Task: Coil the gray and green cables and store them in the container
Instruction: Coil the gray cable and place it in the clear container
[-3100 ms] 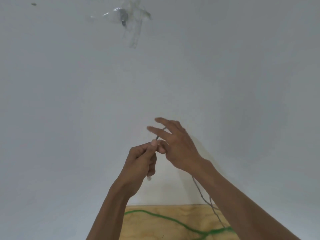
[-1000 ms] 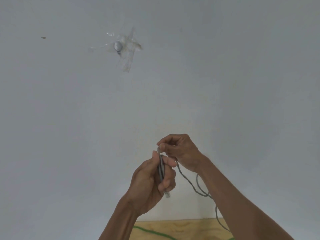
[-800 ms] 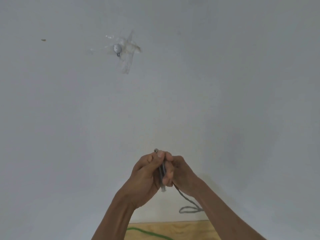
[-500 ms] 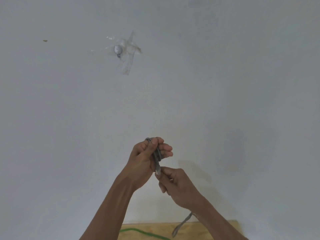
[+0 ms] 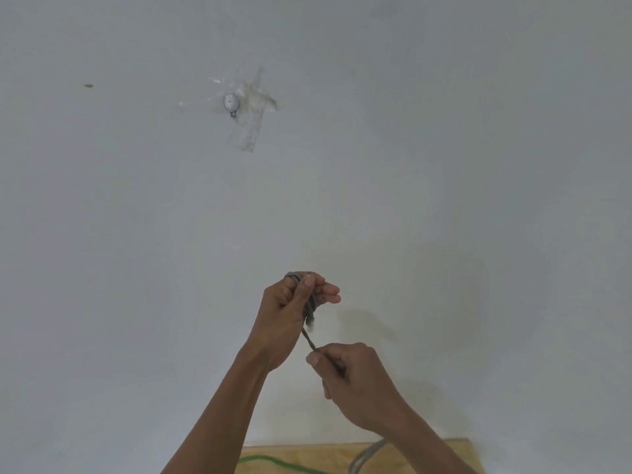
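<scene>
Right, a pale wall [image 5: 444,165] fills your view, with a plywood worktop [image 5: 342,455] at the bottom edge. Your left hand [image 5: 284,319] grips coiled loops of the gray cable [image 5: 311,306]; your right hand [image 5: 355,381] pinches its strand just below. Down on the wood lies the green cable [image 5: 273,462]. Up high, a small metal piece [image 5: 231,101] sits taped to the wall.

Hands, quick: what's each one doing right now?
Left hand: grips the coiled gray cable.
Right hand: pinches the same cable's free length, lower down.
</scene>
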`<control>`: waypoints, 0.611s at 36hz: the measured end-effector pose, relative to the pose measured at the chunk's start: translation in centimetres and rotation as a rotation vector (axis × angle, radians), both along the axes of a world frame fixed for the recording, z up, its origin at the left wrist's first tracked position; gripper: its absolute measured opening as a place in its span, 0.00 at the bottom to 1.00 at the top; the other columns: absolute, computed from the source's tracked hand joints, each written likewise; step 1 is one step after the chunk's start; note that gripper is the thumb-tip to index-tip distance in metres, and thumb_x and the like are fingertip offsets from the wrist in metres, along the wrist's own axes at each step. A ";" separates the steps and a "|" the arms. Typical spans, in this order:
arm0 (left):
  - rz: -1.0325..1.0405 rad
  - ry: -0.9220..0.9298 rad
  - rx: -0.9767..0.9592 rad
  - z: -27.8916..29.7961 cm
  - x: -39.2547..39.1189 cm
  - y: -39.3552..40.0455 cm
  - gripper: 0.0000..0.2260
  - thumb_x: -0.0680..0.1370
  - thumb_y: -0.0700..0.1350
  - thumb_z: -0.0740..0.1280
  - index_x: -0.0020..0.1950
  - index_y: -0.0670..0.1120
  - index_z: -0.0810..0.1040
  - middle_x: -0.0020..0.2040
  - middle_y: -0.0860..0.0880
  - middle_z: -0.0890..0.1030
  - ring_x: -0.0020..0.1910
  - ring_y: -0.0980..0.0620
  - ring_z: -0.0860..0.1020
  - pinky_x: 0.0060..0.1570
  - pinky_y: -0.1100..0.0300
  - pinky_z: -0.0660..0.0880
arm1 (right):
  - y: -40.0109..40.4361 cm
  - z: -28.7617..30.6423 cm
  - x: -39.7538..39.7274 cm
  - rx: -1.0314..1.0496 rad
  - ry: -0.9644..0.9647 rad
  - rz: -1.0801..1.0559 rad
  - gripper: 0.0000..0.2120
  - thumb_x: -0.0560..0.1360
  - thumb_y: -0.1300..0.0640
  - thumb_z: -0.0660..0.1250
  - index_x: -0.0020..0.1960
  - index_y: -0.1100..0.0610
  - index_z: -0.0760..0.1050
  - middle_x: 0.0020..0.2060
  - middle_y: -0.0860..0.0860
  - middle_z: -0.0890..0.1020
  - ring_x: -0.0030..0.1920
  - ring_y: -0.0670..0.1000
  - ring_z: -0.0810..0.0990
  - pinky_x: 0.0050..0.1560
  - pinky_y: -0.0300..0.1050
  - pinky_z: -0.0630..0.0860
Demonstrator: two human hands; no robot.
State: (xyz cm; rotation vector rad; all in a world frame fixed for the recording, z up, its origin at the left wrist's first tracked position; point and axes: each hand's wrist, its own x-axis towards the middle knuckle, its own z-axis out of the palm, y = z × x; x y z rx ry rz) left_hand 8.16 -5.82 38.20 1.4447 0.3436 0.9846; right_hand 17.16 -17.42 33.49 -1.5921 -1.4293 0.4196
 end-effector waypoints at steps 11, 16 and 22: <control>-0.132 0.382 0.221 -1.6 -1.5 -1.7 0.27 0.85 0.55 0.50 0.42 0.37 0.78 0.36 0.44 0.79 0.34 0.47 0.75 0.38 0.53 0.72 | 0.3 8.0 5.0 -0.065 -0.367 0.151 0.09 0.70 0.46 0.74 0.38 0.50 0.80 0.30 0.41 0.82 0.29 0.42 0.74 0.35 0.46 0.75; -0.429 0.285 -0.153 -1.3 -1.3 -4.0 0.34 0.82 0.64 0.43 0.45 0.41 0.78 0.31 0.41 0.75 0.30 0.46 0.72 0.41 0.52 0.71 | 2.0 10.9 6.7 -0.035 -0.128 0.323 0.10 0.65 0.56 0.81 0.41 0.57 0.83 0.34 0.58 0.84 0.33 0.54 0.80 0.39 0.49 0.76; -0.571 0.061 -0.338 0.1 -0.9 -5.2 0.23 0.84 0.57 0.54 0.46 0.40 0.78 0.27 0.44 0.72 0.27 0.49 0.69 0.36 0.56 0.73 | 3.6 7.9 7.9 0.026 0.311 0.380 0.09 0.68 0.59 0.78 0.42 0.62 0.80 0.31 0.56 0.80 0.31 0.51 0.74 0.32 0.41 0.70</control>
